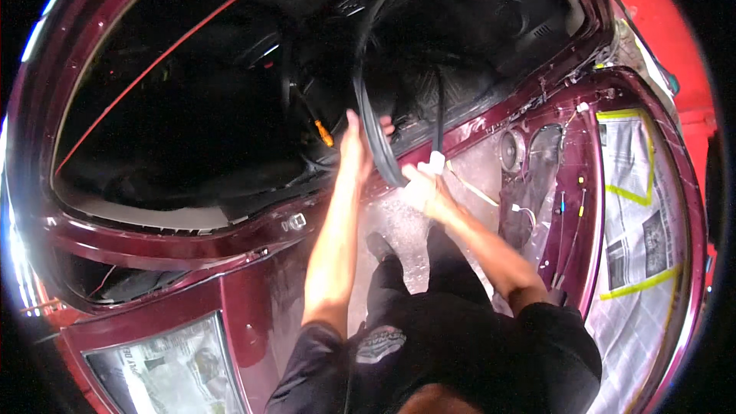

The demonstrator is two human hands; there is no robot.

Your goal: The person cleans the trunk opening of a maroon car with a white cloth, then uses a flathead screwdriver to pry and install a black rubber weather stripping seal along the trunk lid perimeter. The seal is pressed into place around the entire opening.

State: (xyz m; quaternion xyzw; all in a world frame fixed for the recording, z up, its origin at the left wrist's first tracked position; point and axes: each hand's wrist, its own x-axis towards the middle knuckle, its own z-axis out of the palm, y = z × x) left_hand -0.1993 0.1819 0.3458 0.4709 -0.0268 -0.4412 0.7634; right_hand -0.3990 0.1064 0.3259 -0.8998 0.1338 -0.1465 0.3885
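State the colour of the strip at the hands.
The strip is black; head view shows it best.

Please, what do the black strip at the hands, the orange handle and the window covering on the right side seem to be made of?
Black strip: probably rubber, softly shiny; it curves smoothly, with lengthwise ridges.
Orange handle: likely plastic, seemingly glossy; bright colour, though small in view.
Window covering: paper, probably newsprint, mostly dull; grey printed blocks show.
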